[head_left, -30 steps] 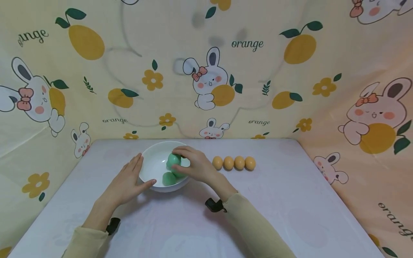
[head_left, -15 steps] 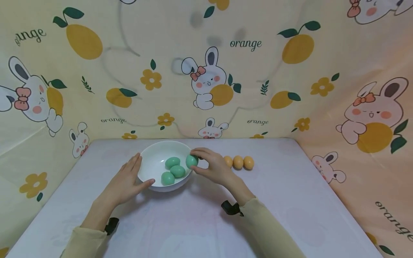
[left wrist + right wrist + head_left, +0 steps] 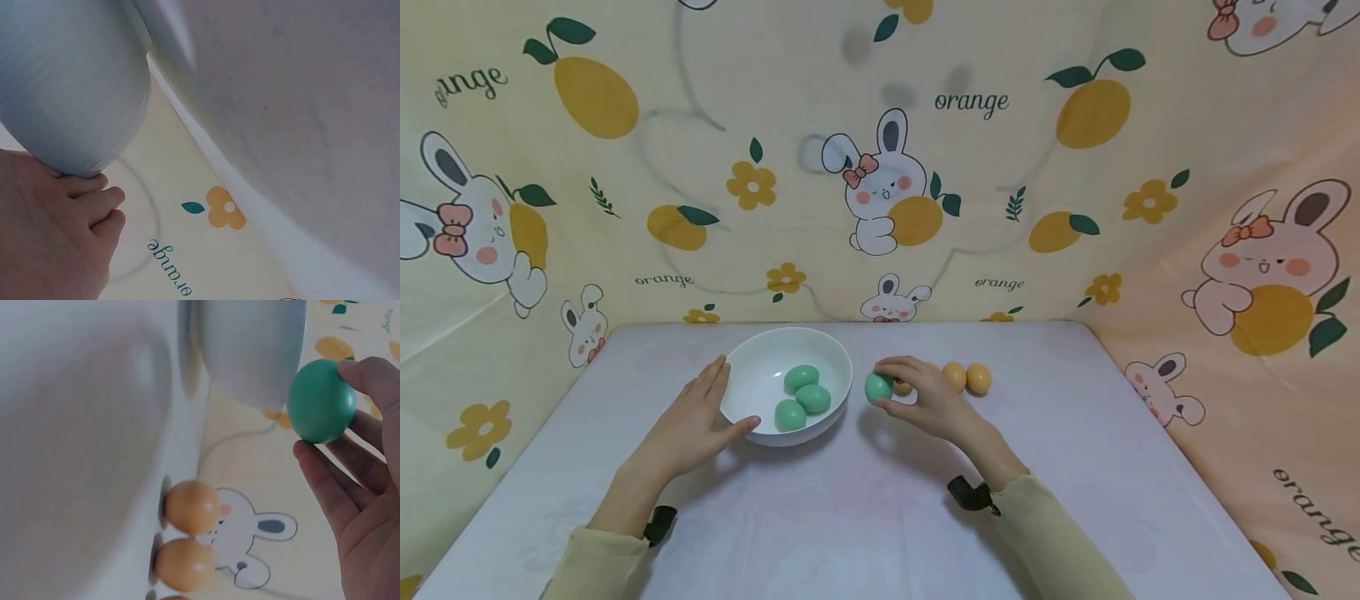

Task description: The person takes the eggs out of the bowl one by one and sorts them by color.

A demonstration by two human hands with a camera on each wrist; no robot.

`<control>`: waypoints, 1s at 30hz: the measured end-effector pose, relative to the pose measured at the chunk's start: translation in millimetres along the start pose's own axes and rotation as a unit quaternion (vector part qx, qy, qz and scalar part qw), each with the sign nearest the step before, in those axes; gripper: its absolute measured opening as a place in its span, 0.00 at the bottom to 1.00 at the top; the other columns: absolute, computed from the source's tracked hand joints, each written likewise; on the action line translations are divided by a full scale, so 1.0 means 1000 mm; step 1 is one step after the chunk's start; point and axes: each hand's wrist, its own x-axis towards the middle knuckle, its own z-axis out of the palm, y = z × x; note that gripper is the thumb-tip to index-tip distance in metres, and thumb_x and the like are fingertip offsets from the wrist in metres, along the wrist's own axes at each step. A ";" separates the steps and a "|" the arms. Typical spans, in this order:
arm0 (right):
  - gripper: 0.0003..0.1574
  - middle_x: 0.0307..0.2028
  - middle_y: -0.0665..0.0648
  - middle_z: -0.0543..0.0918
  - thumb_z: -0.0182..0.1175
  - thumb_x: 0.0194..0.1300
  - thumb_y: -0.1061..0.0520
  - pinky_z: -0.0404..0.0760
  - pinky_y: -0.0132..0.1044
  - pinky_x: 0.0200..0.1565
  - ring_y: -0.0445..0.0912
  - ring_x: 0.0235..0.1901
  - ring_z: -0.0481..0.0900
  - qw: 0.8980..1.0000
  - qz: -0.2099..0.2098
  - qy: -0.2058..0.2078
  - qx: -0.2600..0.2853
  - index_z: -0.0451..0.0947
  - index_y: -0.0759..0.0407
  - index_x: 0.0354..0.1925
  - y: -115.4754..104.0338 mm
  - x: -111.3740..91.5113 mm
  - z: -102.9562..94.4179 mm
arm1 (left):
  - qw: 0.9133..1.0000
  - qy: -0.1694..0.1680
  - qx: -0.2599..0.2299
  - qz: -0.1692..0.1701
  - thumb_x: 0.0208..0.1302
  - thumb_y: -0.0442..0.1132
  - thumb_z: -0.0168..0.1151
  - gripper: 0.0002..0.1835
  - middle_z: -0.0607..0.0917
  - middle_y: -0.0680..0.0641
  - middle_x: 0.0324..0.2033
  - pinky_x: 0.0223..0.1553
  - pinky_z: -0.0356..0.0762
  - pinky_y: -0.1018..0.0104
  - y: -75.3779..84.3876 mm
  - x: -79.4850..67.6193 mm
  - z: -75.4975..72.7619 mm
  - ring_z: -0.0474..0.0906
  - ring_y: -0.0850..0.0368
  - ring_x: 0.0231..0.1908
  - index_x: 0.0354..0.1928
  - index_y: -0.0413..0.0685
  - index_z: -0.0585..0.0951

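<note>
Holding a glossy green egg-shaped object (image 3: 877, 387) between the thumb and the fingertips, the right hand (image 3: 932, 407) is above the pale, faintly mottled table (image 3: 820, 517). This object is just to the right of a deep, round white bowl (image 3: 752, 375) and apart from it. Its surface is smooth and evenly rounded; of which material it is made, I cannot tell. The left hand (image 3: 688, 425) has its fingers nearly straight, with the thumb spread wide from them, and it rests against the bowl's smooth, curved wall. Inside the bowl lie three light green eggs (image 3: 813, 398), close together and also smooth, on the lower right part of the shiny inner surface. To the right, tan eggs (image 3: 977, 379) with a soft shine stand in a row on the table, some partly hidden by the right hand. Behind, a pale yellow sheet (image 3: 1000, 167) hangs, softly wrinkled and printed with rabbits, oranges and flowers.
</note>
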 end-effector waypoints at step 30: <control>0.25 0.57 0.57 0.85 0.74 0.63 0.58 0.86 0.41 0.53 0.48 0.51 0.85 0.984 0.092 -0.154 -0.016 0.83 0.60 0.57 0.023 -0.034 -0.008 | 1.000 0.005 0.000 0.013 0.70 0.71 0.56 0.60 0.50 0.28 0.80 0.77 0.49 0.35 -0.001 0.000 0.000 0.47 0.30 0.79 0.78 0.23 0.51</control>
